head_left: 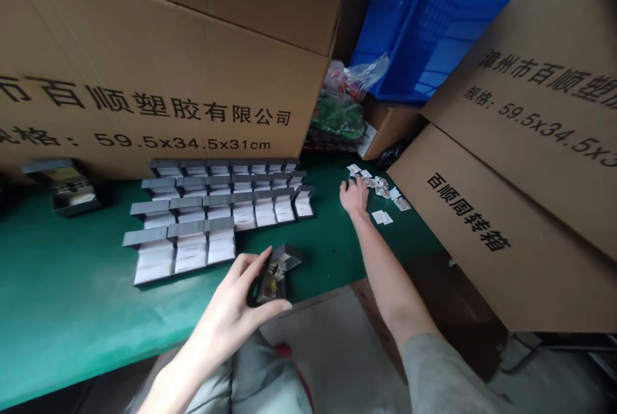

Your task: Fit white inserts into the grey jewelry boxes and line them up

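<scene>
My left hand (236, 305) grips a small open grey hinged box (276, 272) at the near edge of the green table (72, 298); something small and yellowish sits inside it. My right hand (353, 195) is stretched far out, its fingers down on a scatter of small white cards (380, 188) near the table's right end. Whether those fingers pinch a card is hidden. Several rows of open grey boxes with white inserts (216, 215) lie left of the right hand.
A big printed carton (159, 47) stands behind the rows. More cartons (520, 163) lean at the right, with a blue crate (429, 22) and plastic bags (342, 105) between them. A dark tray (67, 186) sits at far left. My lap shows below the table edge.
</scene>
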The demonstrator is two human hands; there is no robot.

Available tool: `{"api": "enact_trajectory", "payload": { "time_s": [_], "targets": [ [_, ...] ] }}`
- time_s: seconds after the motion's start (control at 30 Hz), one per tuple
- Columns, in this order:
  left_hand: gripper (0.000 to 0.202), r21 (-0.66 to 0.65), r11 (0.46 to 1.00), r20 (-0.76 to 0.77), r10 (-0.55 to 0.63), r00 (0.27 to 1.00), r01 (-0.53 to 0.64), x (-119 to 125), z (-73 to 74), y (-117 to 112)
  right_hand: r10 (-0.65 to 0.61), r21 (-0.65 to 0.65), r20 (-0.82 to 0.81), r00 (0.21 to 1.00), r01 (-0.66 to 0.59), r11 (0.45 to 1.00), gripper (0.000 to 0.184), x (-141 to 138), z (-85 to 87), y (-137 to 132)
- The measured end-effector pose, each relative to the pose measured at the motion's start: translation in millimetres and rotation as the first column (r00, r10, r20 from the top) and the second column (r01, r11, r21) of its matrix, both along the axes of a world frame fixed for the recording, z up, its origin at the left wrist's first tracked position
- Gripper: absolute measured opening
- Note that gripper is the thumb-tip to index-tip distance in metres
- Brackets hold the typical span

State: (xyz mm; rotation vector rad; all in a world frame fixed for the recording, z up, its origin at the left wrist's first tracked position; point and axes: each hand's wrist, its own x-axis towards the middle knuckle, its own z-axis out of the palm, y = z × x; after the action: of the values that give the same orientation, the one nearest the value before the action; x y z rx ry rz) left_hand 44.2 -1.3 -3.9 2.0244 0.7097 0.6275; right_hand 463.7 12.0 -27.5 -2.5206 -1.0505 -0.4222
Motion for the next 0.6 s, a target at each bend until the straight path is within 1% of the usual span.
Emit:
{"api": "enact_trajectory", "payload": {
  "time_s": [0.07, 0.17, 0.23, 0.33, 0.4, 0.47, 0.53, 0.6],
  "targets": [
    [0.075, -0.015, 1.0, -0.006, -0.022, 1.0, 0.022, -3, -0.8, 1, -0.043, -0.003, -0.012, 0.999, 0.043, 0.999, 0.052, 7, 1.8, 12],
    [0.075, -0.047, 0.999, 0.004, -0.017, 1.0, 0.017, -9, -0.3, 2, -0.088, -0.005, -0.043, 0.995, 0.087, 0.996, 0.056, 15, 3.0, 22],
    [0.073, -0.097, 0.995, 0.004, -0.011, 1.0, 0.011, -11, 1.8, 3, -0.099, -0.001, -0.072, 0.992, 0.099, 0.995, 0.057, 17, 3.8, 25],
    [0.071, -0.21, 0.977, 0.017, -0.024, 1.0, 0.027, -11, 3.8, 3, -0.083, 0.034, -0.105, 0.991, 0.087, 0.996, 0.056, 16, 6.9, 25],
    [0.069, -0.283, 0.958, 0.069, -0.021, 0.997, 0.04, -12, 3.1, 4, -0.035, 0.083, -0.106, 0.994, 0.044, 0.996, 0.053, 10, 10.7, 22],
    [0.069, -0.353, 0.935, 0.116, 0.0, 0.993, 0.041, -14, 1.9, 5, 0.048, 0.146, -0.099, 0.994, -0.033, 0.989, 0.049, 1, 15.2, 17],
    [0.073, -0.428, 0.903, 0.119, 0.017, 0.993, 0.036, -16, 2.1, 6, 0.133, 0.218, -0.1, 0.986, -0.109, 0.97, 0.045, -14, 19.2, 10],
    [0.078, -0.491, 0.87, 0.108, 0.015, 0.994, 0.04, -16, 4.0, 6, 0.192, 0.301, -0.108, 0.975, -0.152, 0.942, 0.04, -34, 21.5, 1]
  ]
}}
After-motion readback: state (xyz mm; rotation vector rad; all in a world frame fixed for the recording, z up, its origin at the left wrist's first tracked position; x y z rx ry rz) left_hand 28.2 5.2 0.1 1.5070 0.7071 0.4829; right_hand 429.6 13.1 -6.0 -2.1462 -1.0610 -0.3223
